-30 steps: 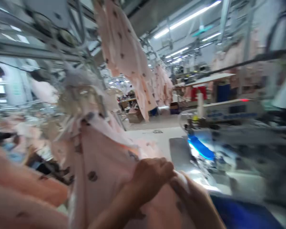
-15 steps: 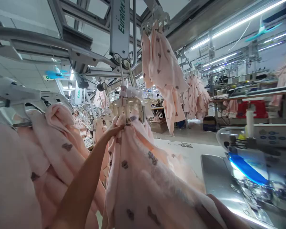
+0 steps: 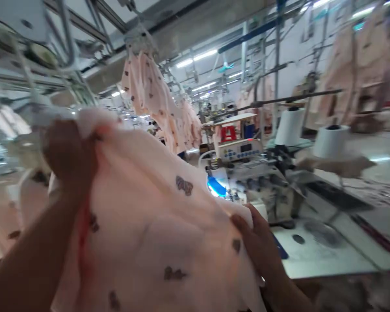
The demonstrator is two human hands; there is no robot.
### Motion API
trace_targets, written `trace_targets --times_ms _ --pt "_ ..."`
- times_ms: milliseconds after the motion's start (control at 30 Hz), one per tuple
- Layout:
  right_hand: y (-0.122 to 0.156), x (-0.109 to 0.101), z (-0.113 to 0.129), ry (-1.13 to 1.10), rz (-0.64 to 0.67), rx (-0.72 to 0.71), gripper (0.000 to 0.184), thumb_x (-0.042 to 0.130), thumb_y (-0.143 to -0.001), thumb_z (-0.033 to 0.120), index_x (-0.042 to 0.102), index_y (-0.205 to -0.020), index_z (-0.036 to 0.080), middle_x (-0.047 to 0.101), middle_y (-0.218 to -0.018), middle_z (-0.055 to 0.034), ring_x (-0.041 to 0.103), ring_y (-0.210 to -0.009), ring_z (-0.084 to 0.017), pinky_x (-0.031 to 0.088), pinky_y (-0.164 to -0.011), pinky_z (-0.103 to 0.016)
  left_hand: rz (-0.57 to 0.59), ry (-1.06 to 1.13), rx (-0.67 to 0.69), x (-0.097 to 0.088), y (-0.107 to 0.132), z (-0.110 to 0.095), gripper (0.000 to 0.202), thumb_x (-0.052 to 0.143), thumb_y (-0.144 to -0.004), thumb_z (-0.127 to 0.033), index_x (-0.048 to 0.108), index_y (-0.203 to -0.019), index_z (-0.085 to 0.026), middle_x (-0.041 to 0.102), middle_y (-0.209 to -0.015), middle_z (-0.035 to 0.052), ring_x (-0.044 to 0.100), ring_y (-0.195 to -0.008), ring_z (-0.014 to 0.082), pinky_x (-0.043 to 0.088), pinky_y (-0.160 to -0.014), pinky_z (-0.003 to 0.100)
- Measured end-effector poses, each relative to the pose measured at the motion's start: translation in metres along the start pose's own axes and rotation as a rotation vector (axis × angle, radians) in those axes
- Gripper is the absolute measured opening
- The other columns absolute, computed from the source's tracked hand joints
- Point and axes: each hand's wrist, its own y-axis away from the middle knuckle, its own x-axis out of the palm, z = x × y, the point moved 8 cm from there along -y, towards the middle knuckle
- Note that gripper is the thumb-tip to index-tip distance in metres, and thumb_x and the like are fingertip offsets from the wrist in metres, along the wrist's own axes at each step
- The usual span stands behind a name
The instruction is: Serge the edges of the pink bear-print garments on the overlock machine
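Across the foreground: pale pink cloth (image 3: pixel 143 225) with dark printed motifs spreads between a person's two bare hands and fills the lower middle of the view.
Left hand (image 3: pixel 66 149): raised at the cloth's upper left, fingers curled closed on the fabric. Blur hides whether they also touch the pale hanger (image 3: pixel 26 149) beside them. If the cloth is caught there, a hard pull could stretch or tear it.
Right hand (image 3: pixel 260 238): lower, thumb and fingers pinching the cloth's right edge. With so little fabric gripped, that edge could slip free and fold under.
Sewing machine (image 3: pixel 273 188): just beyond the right hand, with a bright blue part (image 3: pixel 216 185) near the cloth's edge. Loose fabric swinging that way could snag on its fittings.
White thread cones (image 3: pixel 290 125): two, behind and right of the machine. A wide sweep of cloth could foul their thread.
Pale desk (image 3: pixel 328 264): at right, bearing a long dark red object (image 3: pixel 375 234) too blurred to name. Trailing cloth could drag it aside.
Hanging pink pieces (image 3: pixel 146 82): farther back, under an overhead rail (image 3: pixel 169 34), well apart from both hands.
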Motion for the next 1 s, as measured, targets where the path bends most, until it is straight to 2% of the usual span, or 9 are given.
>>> trace_targets --times_ms 100,167,233,333,433,600,767,900,1000 --pt "-0.007 -0.015 -0.032 0.272 -0.119 -0.051 0.026 0.055 -0.077 0.046 0.047 -0.079 0.021 0.053 -0.066 0.0018 0.050 -0.061 -0.018 0.039 -0.059 -0.028 0.176 -0.051 0.235 0.099 0.041 -0.045 0.039 0.024 -0.089 -0.029 0.057 -0.097 -0.012 0.057 -0.106 0.0178 0.046 -0.113 0.0344 0.037 -0.086 0.051" --pt "-0.011 -0.013 -0.049 0.366 -0.120 -0.082 0.024 0.055 -0.078 0.043 0.046 -0.081 0.021 0.055 -0.073 -0.0005 0.053 -0.068 -0.021 0.038 -0.065 -0.031 0.273 0.011 0.300 0.144 0.085 -0.079 0.035 0.032 -0.083 -0.018 0.054 -0.109 -0.008 0.054 -0.116 0.0204 0.043 -0.118 0.0351 0.036 -0.093 0.054" --pt "-0.013 -0.011 -0.064 0.365 -0.114 -0.059 0.025 0.055 -0.079 0.044 0.046 -0.085 0.022 0.057 -0.076 -0.0018 0.054 -0.070 -0.022 0.039 -0.066 -0.033 0.303 0.184 0.315 0.158 0.140 -0.115 0.039 0.037 -0.082 -0.015 0.048 -0.119 -0.007 0.050 -0.125 0.0210 0.039 -0.125 0.0331 0.030 -0.103 0.054" --pt "-0.014 -0.010 -0.080 0.308 -0.093 -0.020 0.025 0.048 -0.082 0.045 0.044 -0.087 0.021 0.057 -0.073 -0.0013 0.055 -0.065 -0.021 0.041 -0.061 -0.031 0.497 0.455 0.493 0.156 0.236 -0.173 0.042 0.034 -0.090 -0.022 0.039 -0.131 -0.019 0.051 -0.130 0.0071 0.047 -0.121 0.0159 0.044 -0.101 0.031" --pt "-0.019 -0.012 -0.082 0.272 -0.103 -0.042 0.020 0.039 -0.084 0.039 0.044 -0.089 0.020 0.058 -0.082 -0.0035 0.056 -0.075 -0.020 0.044 -0.065 -0.030 0.631 0.507 0.628 0.150 0.292 -0.194 0.046 0.033 -0.091 -0.025 0.034 -0.136 -0.016 0.043 -0.137 0.0068 0.040 -0.128 0.0206 0.038 -0.107 0.042" --pt "-0.025 -0.018 -0.065 0.402 -0.163 -0.122 0.019 0.043 -0.085 0.032 0.049 -0.098 0.019 0.057 -0.080 -0.0029 0.055 -0.061 -0.017 0.043 -0.059 -0.030 0.758 0.442 0.567 0.177 0.281 -0.172 0.045 0.028 -0.092 -0.027 0.042 -0.132 -0.012 0.041 -0.138 0.0107 0.037 -0.129 0.0251 0.036 -0.106 0.047" --pt "0.040 0.000 -0.052 0.526 -0.032 -0.582 0.034 0.054 -0.087 0.037 0.045 -0.114 0.019 0.053 -0.105 -0.0105 0.053 -0.094 -0.026 0.045 -0.079 -0.039 0.782 0.421 0.487 0.192 0.272 -0.163 0.044 0.027 -0.092 -0.025 0.042 -0.131 -0.012 0.041 -0.138 0.0114 0.035 -0.130 0.0249 0.034 -0.106 0.050" --pt "0.073 0.004 -0.069 0.613 0.016 -0.590 0.032 0.039 -0.086 0.012 0.049 -0.116 0.019 0.058 -0.099 -0.0083 0.055 -0.091 -0.025 0.042 -0.080 -0.040 0.724 0.542 0.496 0.162 0.267 -0.171 0.045 0.031 -0.088 -0.014 0.040 -0.132 -0.011 0.037 -0.141 0.0118 0.028 -0.134 0.0230 0.028 -0.110 0.048" --pt "0.059 -0.005 -0.068 0.293 0.110 -0.366 0.021 0.037 -0.088 0.019 0.057 -0.096 0.020 0.060 -0.080 -0.0021 0.055 -0.069 -0.019 0.042 -0.062 -0.029 0.887 0.770 0.678 0.128 0.275 -0.193 0.059 0.035 -0.077 -0.002 0.036 -0.133 -0.023 0.043 -0.138 0.0035 0.032 -0.132 0.0161 0.025 -0.113 0.042"
